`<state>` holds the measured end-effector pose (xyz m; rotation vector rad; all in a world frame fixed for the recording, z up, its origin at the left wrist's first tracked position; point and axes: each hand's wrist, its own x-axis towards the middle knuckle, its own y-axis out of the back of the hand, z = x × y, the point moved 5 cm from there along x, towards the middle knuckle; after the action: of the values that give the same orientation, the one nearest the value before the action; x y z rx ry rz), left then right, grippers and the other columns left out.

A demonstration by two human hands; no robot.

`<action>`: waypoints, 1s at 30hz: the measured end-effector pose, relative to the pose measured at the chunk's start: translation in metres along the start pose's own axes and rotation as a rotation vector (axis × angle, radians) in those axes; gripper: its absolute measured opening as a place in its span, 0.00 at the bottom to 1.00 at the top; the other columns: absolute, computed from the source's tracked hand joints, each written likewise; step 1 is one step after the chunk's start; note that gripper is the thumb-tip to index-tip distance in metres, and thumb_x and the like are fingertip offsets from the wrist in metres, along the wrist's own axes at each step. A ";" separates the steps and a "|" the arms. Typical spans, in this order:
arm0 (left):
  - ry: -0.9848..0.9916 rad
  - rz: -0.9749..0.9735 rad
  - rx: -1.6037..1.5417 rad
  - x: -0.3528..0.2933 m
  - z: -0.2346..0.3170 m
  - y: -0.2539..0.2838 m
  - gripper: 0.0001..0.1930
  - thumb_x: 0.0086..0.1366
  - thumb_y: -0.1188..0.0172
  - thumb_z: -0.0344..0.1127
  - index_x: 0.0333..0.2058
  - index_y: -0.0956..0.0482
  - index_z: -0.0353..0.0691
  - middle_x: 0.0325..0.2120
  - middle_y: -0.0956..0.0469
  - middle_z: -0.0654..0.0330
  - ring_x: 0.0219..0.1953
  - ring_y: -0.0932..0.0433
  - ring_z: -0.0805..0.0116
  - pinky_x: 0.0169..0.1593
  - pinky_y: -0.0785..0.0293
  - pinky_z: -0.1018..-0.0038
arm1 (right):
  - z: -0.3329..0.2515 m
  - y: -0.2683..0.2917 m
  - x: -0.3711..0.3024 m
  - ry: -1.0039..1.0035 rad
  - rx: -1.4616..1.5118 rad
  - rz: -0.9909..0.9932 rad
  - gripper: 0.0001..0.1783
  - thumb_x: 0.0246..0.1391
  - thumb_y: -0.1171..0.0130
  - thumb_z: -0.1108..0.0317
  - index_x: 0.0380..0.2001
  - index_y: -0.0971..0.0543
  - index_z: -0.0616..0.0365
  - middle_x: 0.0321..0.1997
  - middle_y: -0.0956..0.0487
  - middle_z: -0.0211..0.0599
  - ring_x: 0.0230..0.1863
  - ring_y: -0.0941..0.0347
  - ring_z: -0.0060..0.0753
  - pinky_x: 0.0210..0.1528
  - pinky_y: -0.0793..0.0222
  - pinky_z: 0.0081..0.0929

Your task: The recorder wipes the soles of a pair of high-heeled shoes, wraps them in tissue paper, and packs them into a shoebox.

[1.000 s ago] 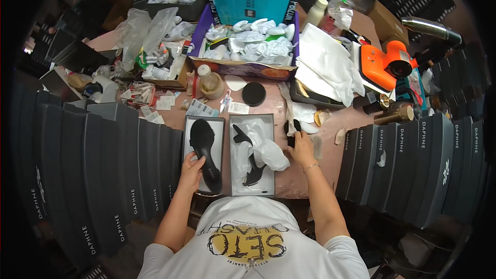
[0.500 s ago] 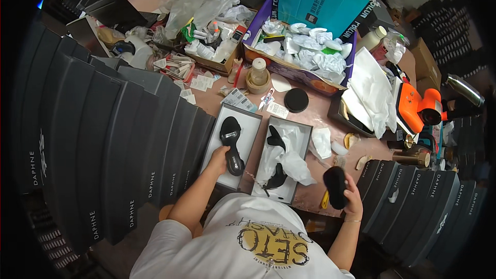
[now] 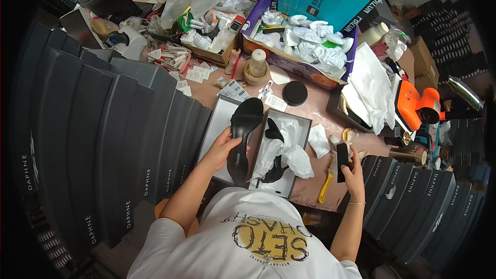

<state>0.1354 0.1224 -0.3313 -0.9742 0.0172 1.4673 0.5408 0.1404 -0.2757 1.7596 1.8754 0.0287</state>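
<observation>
My left hand (image 3: 223, 148) grips a black open sandal (image 3: 241, 151) by its middle, holding it over a shallow grey box part with a white inside (image 3: 213, 121). My fingers wrap round the sole's edge. In the neighbouring grey box (image 3: 288, 187) the other black sandal (image 3: 274, 130) lies among white tissue paper (image 3: 298, 161). Off to the right, my right hand (image 3: 354, 172) is closed round a black oblong brush (image 3: 342, 162), seen edge-on above the table. Beside it lies a tool with a yellow handle (image 3: 325, 188).
Tall stacks of dark shoe boxes (image 3: 119, 150) flank the left, with more boxes (image 3: 408, 191) at right. Behind stand a purple carton (image 3: 302, 75) of crumpled paper, a bottle in a bowl (image 3: 257, 67), a round black lid (image 3: 295, 93) and an orange heat-gun-like tool (image 3: 418, 106).
The sandal in my left hand has been lifted and brought nearer, slightly to the right. My right hand has moved up a little and turned the brush edge-on.
</observation>
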 end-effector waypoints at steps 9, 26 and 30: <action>0.147 -0.069 0.129 -0.021 -0.007 -0.039 0.19 0.63 0.48 0.29 0.53 0.38 0.40 0.34 0.24 0.54 0.30 0.21 0.68 0.31 0.21 0.73 | -0.012 0.008 -0.007 -0.097 0.657 -0.002 0.33 0.59 0.48 0.67 0.65 0.47 0.52 0.51 0.27 0.45 0.43 0.27 0.26 0.44 0.31 0.22; 0.237 -0.310 0.201 -0.064 -0.014 -0.096 0.31 0.58 0.44 0.24 0.59 0.44 0.40 0.32 0.27 0.58 0.27 0.25 0.72 0.31 0.25 0.76 | -0.075 -0.053 -0.039 0.936 -0.923 -0.058 0.21 0.45 0.48 0.68 0.46 0.24 0.55 0.43 0.29 0.32 0.40 0.34 0.31 0.38 0.42 0.30; 0.257 -0.406 0.361 -0.054 -0.021 -0.103 0.32 0.58 0.44 0.24 0.60 0.45 0.38 0.32 0.26 0.57 0.27 0.25 0.71 0.32 0.25 0.76 | -0.140 -0.093 -0.048 1.150 -0.724 -0.123 0.19 0.45 0.46 0.70 0.44 0.23 0.55 0.40 0.27 0.33 0.38 0.33 0.34 0.41 0.39 0.32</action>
<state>0.2222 0.0862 -0.2601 -0.8057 0.2491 0.9207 0.3979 0.1328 -0.1756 1.1161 2.1899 1.7352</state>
